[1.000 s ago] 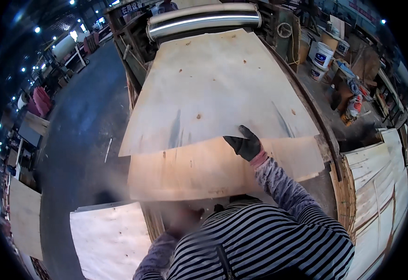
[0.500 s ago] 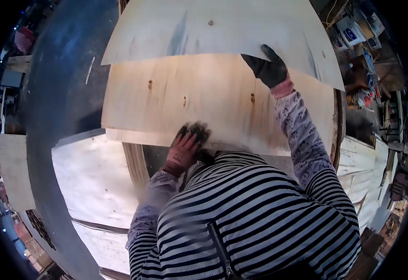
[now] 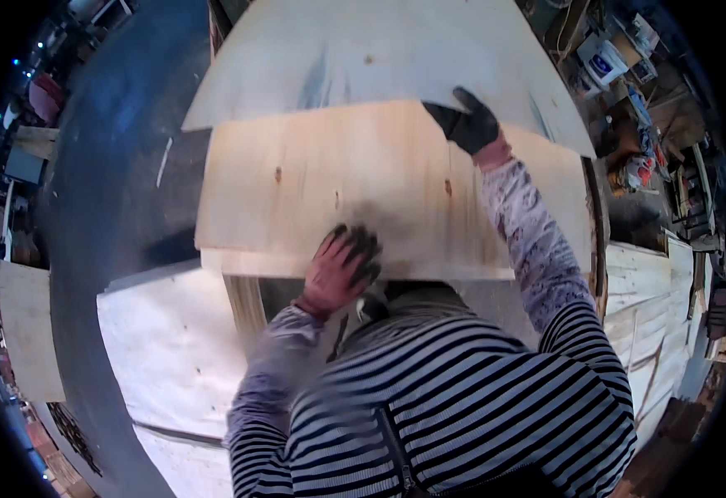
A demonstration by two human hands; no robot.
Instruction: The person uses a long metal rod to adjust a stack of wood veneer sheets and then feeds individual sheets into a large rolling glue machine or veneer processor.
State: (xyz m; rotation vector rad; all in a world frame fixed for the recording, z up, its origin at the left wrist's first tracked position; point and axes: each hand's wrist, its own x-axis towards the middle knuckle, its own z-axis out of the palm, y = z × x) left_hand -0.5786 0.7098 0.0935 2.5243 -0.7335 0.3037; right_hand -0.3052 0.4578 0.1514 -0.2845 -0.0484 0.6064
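Note:
A pale upper wood veneer sheet (image 3: 380,62) overlaps the far part of a warmer-toned lower veneer sheet (image 3: 297,195), which has a few small knots. My right hand (image 3: 472,129), in a dark glove with a pink cuff, is at the upper sheet's near edge. Its thumb lies over the sheet, and the fingers pass to the edge, their tips partly hidden; it grips the sheet there. My left hand (image 3: 342,266), in a pink glove with dark fingers, is at the lower sheet's near edge, fingers stretched out and slightly blurred. It holds nothing.
Beneath the sheets shows a wooden support (image 3: 247,303). White sheets (image 3: 164,340) lie at left, and more stacked sheets (image 3: 641,307) at right. A white bucket (image 3: 604,65) and clutter stand at far right. Dark floor (image 3: 131,166) stretches along the left, with a thin pale strip on it.
The view has turned and shifted slightly. My left hand has moved a little to the right along the near edge. My right hand stays at the upper sheet's edge.

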